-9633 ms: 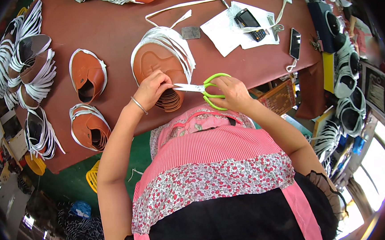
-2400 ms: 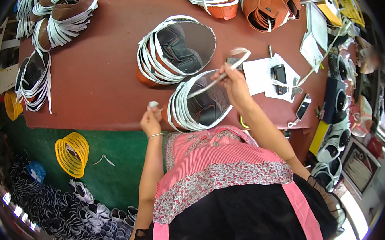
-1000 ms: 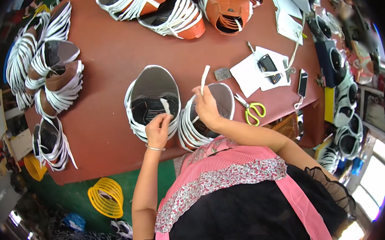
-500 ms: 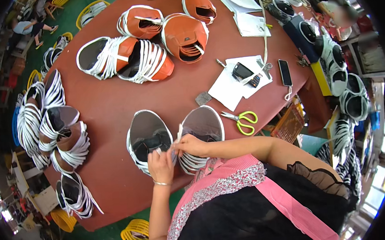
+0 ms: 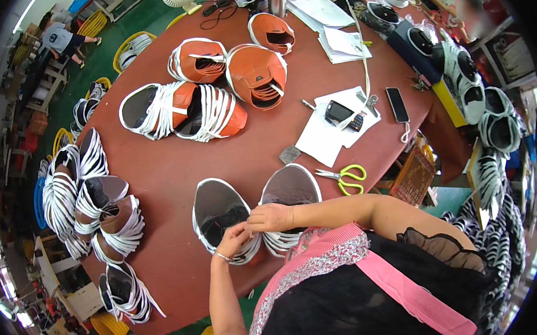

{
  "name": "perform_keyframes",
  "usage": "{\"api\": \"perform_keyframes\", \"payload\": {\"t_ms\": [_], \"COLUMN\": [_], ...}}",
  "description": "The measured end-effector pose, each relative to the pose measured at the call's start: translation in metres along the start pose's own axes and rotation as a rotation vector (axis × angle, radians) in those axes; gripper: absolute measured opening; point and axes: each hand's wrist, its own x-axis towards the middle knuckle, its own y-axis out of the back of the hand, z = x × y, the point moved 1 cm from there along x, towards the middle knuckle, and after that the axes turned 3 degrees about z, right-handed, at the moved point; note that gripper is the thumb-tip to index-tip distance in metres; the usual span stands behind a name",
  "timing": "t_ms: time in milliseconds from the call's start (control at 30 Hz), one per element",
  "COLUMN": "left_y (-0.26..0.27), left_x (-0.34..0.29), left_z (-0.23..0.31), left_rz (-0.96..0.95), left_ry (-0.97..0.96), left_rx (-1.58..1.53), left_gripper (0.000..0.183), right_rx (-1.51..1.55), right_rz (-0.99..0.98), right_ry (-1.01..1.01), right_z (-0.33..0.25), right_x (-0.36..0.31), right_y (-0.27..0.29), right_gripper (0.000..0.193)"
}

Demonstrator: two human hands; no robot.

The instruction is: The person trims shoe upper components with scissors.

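Note:
Two stacks of brown-grey shoe uppers with white edging lie before me, a left stack (image 5: 216, 197) and a right stack (image 5: 293, 184). My left hand (image 5: 232, 240), a bangle at its wrist, is over the near part of the left stack with its fingers pinched. From the right, my right hand (image 5: 273, 217) reaches across the right stack, fingers closed, its tips meeting those of the left hand. Whatever they pinch is hidden. Green-handled scissors (image 5: 344, 178) rest on the table to the right of the stacks.
Orange shoe uppers (image 5: 256, 75) are piled at the far side of the red-brown table (image 5: 175, 168). Brown bundles (image 5: 120, 224) with white edging line its left. Papers (image 5: 316, 133), a handheld device (image 5: 341, 114) and a phone (image 5: 397, 105) lie right. A person (image 5: 63, 40) sits far left.
The white strip that stood up from my right hand no longer shows. Both hands have come together, the right one now with its back up. The view has shifted, showing more of the far side.

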Motion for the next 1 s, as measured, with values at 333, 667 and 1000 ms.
{"api": "perform_keyframes", "payload": {"t_ms": [333, 667, 1000], "left_y": [0.014, -0.047, -0.048], "left_x": [-0.014, -0.015, -0.022], "left_z": [-0.014, 0.048, 0.038], "left_rz": [0.556, 0.31, 0.377], "left_ry": [-0.447, -0.214, -0.506], "left_rx": [1.109, 0.264, 0.909], "left_gripper": [0.012, 0.018, 0.042], "right_rx": [0.166, 0.761, 0.763], "right_rz": [-0.199, -0.11, -0.058], "right_ry": [-0.464, -0.911, -0.701], "right_z": [-0.017, 0.0, -0.008], "right_x": [-0.074, -0.026, -0.033], "right_y": [0.029, -0.032, -0.025], "right_gripper": [0.021, 0.025, 0.019]}}
